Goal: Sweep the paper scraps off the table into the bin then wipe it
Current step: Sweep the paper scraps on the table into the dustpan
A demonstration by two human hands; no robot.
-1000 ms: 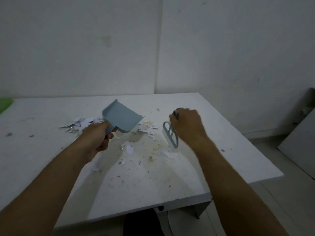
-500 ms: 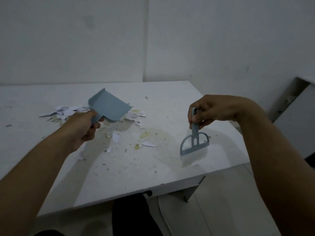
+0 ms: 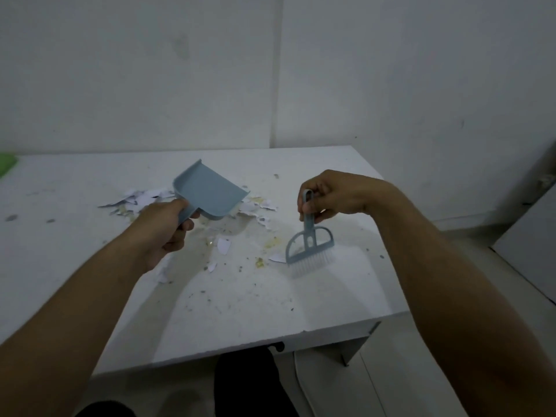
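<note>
The paper scraps (image 3: pixel 141 200) lie strewn over the table (image 3: pixel 346 296): a pile just beyond your left hand (image 3: pixel 164 228), a looser scatter between your two hands, and one white piece touching or nearly touching the bristles of the brush (image 3: pixel 310 248). Finer grey crumbs and a yellowish stain sit nearer to you than both hands. None of it looks gathered, so I judge the sweeping barely begun; the bin trip and the wiping are all left to do. No bin shows plainly, though a dark shape under the table's near edge might be one, too dim to tell.

Your left hand grips the handle of the dustpan (image 3: pixel 210 195), fingers curled round it, with the pan lifted off the table and its open mouth tilted up and away from you. Your right hand (image 3: pixel 334 195) pinches the top of the brush handle from above, wrist bent, the brush hanging nearly upright with its bristles at or just above the table surface, below and slightly nearer you than that hand.
</note>
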